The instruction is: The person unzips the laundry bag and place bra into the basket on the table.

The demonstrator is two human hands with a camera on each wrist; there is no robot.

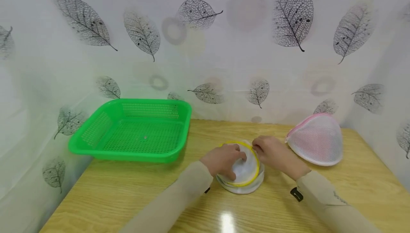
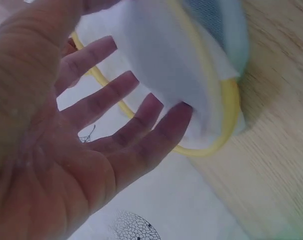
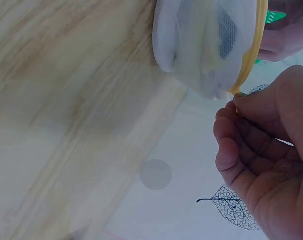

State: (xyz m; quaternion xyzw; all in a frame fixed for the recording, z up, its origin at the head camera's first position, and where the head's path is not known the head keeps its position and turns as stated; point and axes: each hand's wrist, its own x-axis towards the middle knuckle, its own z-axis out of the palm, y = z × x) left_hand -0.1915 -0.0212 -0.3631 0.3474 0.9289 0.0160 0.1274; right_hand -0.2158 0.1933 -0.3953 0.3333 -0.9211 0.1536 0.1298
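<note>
While right hand [image 1: 275, 156] pinches yellow rim [image 1: 258, 164] of white mesh bag [image 1: 246, 167], left hand [image 1: 225, 160] spreads loosely over its top, contact unclear. Bag on desk [image 1: 153, 197], between green basket [image 1: 118, 155] and pink-trimmed bag [image 1: 315, 140]. Likely best: steady rim with left hand, draw pinch along edge smoothly, keep mesh clear of fingers.

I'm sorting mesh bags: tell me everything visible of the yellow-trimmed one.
The yellow-trimmed mesh bag is round, whitish and soft-looking, with a yellow band around its upper edge; a darker patch shows through its side. It rests on the table, the right hand pinching its edge, the left hand over its top.
</note>
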